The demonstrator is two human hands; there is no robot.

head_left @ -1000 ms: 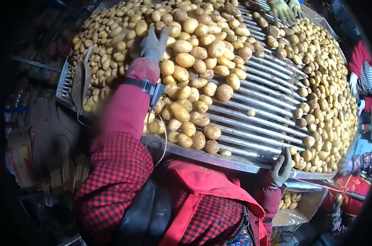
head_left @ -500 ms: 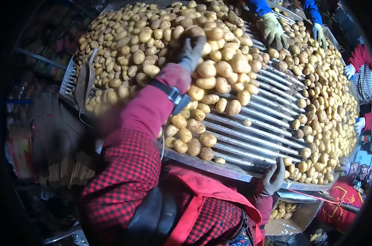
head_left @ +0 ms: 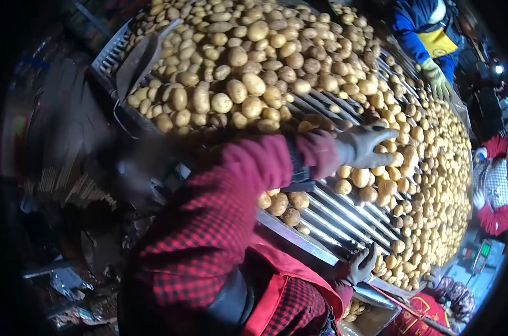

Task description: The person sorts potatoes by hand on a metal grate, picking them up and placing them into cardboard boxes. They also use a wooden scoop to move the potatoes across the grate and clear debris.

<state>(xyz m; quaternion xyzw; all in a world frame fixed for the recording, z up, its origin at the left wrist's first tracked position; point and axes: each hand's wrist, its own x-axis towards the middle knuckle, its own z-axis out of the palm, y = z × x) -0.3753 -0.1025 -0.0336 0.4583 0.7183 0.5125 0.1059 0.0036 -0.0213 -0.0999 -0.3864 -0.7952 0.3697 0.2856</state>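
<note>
Left hand (head_left: 367, 147) spreads its fingers against potatoes (head_left: 361, 177); right hand (head_left: 359, 265) sits open at the metal rim (head_left: 299, 237), thumb apart; the sleeve (head_left: 254, 162) hides some slats (head_left: 349, 215).

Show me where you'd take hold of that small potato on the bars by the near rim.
I'd pinch the small potato around its middle from above, coming in over the bare bars on its right: it looks rounded and lies exposed there, while a larger brown potato crowds its left.
</note>
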